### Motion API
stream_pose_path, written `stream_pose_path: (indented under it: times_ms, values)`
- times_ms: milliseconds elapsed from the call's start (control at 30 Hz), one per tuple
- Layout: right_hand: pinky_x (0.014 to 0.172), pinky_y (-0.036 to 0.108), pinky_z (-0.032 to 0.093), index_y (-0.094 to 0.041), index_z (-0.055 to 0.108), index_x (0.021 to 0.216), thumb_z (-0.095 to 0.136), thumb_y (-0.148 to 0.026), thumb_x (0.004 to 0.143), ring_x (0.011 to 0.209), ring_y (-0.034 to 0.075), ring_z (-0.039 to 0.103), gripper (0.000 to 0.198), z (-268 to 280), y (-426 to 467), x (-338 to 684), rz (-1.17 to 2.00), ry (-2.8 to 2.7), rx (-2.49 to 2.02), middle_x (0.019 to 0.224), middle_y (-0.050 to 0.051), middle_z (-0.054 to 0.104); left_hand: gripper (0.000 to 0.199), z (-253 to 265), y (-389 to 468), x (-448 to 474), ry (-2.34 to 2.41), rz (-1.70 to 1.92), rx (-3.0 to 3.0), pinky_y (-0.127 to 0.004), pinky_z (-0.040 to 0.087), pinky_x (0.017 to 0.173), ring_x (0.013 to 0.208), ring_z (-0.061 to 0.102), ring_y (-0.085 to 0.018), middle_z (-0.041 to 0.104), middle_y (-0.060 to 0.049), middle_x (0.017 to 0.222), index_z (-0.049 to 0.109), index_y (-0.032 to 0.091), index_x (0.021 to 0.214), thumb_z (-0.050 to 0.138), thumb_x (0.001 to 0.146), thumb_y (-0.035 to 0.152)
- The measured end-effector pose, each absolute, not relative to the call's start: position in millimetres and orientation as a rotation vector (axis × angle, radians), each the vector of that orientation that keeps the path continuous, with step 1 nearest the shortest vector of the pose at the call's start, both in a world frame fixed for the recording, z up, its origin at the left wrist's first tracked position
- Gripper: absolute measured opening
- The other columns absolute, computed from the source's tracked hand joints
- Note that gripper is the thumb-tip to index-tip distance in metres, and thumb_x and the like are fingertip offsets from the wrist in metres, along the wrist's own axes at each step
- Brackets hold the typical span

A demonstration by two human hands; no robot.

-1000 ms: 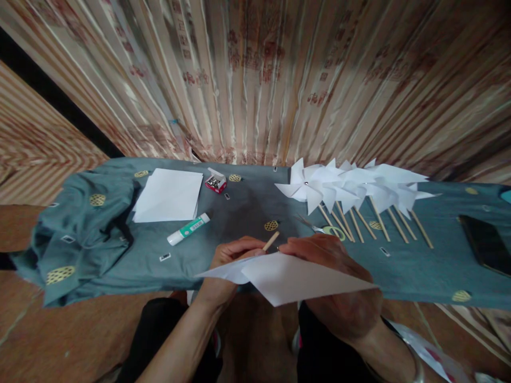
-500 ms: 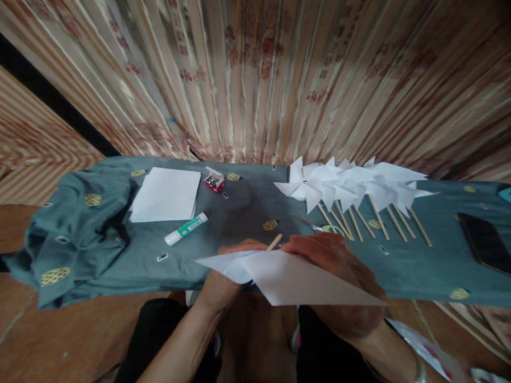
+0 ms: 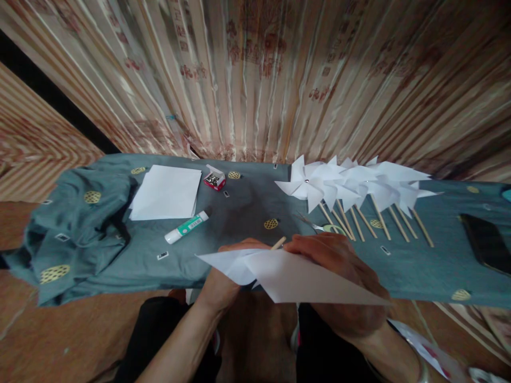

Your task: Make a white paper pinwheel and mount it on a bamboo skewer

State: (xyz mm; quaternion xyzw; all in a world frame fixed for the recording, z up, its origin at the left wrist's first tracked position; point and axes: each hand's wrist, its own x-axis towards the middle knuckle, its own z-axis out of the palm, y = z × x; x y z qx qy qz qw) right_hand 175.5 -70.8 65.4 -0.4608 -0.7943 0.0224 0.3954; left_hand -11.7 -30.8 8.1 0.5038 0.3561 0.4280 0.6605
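A white paper pinwheel (image 3: 311,279) is held between both hands over the front edge of the bench. Behind its folded blades, my left hand (image 3: 225,282) is closed around it, with most of the fingers covered by paper. The tip of a wooden stick (image 3: 278,243) pokes up above the paper. My right hand (image 3: 335,258) grips at the pinwheel's middle by the stick's end, fingers bent; a small shiny spot shows there, probably a pin. Scissors with a pale green handle (image 3: 333,229) lie just beyond my right hand.
Several pinwheels on sticks (image 3: 355,183) lie overlapping at the back right. A phone (image 3: 485,242) is at the far right. On the left are a stack of white paper (image 3: 167,191), a glue stick (image 3: 187,227) and a red box of pins (image 3: 214,178). Bunched cloth (image 3: 88,234) covers the left end.
Both hands and the pinwheel keep nearly the same pose. The view has shifted very slightly; a little less of the stick's tip shows above the paper.
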Motion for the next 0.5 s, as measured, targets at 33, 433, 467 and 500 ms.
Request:
stream_pose_path:
  times_ms: [33,433,467,500]
  values:
    - [0.082,0.033,0.059,-0.028,0.059,0.121,0.059,-0.017,0.088,0.091,0.022,0.072,0.035,65.4,-70.7,176.2,0.069,-2.022,-1.168,0.096,0.002,0.076,0.012,8.0,-30.9,-11.5,0.807,0.971,1.141,-0.028,0.052,0.074,0.078,0.067,-0.019,0.075,-0.005,0.088,0.079,0.022,0.084,0.074,0.075,0.027]
    - [0.081,0.032,0.06,-0.024,0.06,0.116,0.057,-0.02,0.09,0.089,0.022,0.072,0.026,67.0,-69.0,177.0,0.074,-2.057,-1.152,0.093,0.004,0.076,0.011,15.4,-30.6,-8.5,0.856,0.994,1.05,-0.027,0.05,0.07,0.073,0.065,-0.018,0.074,-0.005,0.082,0.08,0.021,0.077,0.077,0.066,0.024]
    - [0.081,0.032,0.06,-0.024,0.06,0.116,0.059,-0.02,0.089,0.089,0.021,0.072,0.027,66.6,-68.8,176.9,0.064,-2.065,-1.149,0.093,0.004,0.076,0.011,15.2,-30.5,-8.8,0.854,1.001,1.055,-0.027,0.05,0.07,0.072,0.065,-0.017,0.074,-0.004,0.081,0.08,0.021,0.077,0.077,0.067,0.024]
    - [0.081,0.032,0.06,-0.024,0.06,0.115,0.059,-0.02,0.089,0.089,0.021,0.072,0.027,66.2,-68.8,176.8,0.052,-2.062,-1.145,0.093,0.004,0.076,0.01,15.0,-30.4,-9.1,0.858,1.002,1.063,-0.026,0.049,0.07,0.072,0.065,-0.017,0.074,-0.004,0.081,0.079,0.021,0.076,0.077,0.067,0.023]
